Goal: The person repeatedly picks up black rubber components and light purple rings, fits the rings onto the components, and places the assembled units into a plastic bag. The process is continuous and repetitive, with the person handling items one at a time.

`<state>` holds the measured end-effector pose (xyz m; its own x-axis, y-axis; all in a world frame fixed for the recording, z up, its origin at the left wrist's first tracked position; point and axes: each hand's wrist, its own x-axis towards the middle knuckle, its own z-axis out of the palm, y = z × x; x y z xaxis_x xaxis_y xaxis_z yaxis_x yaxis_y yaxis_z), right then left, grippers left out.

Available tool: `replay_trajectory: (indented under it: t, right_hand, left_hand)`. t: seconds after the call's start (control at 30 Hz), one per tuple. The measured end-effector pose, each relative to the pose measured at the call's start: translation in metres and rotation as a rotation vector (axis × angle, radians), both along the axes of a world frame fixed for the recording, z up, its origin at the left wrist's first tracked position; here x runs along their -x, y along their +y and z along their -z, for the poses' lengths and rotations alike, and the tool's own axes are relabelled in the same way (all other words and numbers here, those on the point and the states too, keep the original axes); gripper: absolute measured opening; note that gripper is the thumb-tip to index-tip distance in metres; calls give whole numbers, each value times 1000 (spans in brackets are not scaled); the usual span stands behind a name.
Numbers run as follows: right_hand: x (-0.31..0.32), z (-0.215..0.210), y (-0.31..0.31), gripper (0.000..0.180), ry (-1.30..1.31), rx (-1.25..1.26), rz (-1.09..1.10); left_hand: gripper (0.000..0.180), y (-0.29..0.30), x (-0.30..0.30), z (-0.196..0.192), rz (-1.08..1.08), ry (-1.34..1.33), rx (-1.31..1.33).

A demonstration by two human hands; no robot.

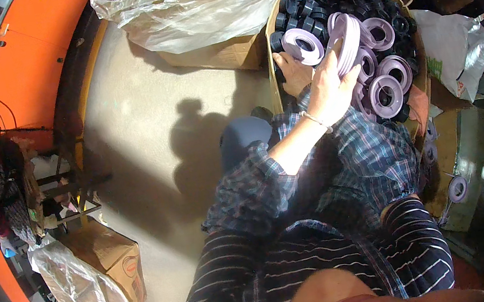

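My left hand (334, 89) is closed around a stack of lilac plastic rings (348, 43), held on edge above a cardboard box (275, 84). My forearms cross: the left, with a bracelet at the wrist, passes over the right. At the box's left side my right hand (294, 74) grips the lower edge of a single lilac ring (289, 39); its fingers are partly hidden. More loose lilac rings (382, 103) lie to the right of my hands, on a heap of black rings (311, 8) that fills the box.
A plastic-lined carton (201, 20) of lilac rings stands beyond. At the right are a silvery plastic bag (458, 47) and more lilac rings (457, 188). An orange machine (25, 59) stands at the left, with a bagged carton (106, 257) nearer me.
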<state>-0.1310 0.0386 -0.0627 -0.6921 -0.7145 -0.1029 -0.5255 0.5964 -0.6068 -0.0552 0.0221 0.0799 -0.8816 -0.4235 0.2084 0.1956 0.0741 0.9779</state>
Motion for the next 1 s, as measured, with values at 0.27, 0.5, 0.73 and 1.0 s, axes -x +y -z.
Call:
replay_trajectory:
  t: [0.27, 0.5, 0.73, 1.0]
  right_hand:
    - [3, -75, 56, 72, 7, 182, 39]
    - [8, -144, 143, 40, -13, 715, 441]
    - [-16, -131, 118, 27, 280, 663, 197]
    - [-6, -144, 143, 54, 37, 675, 166]
  left_hand:
    - [41, -16, 0, 0, -235, 54, -171]
    - [38, -20, 0, 2, 19, 14, -792]
    - [33, -1, -6, -1, 212, 30, -936]
    - [51, -2, -4, -1, 180, -197, -217]
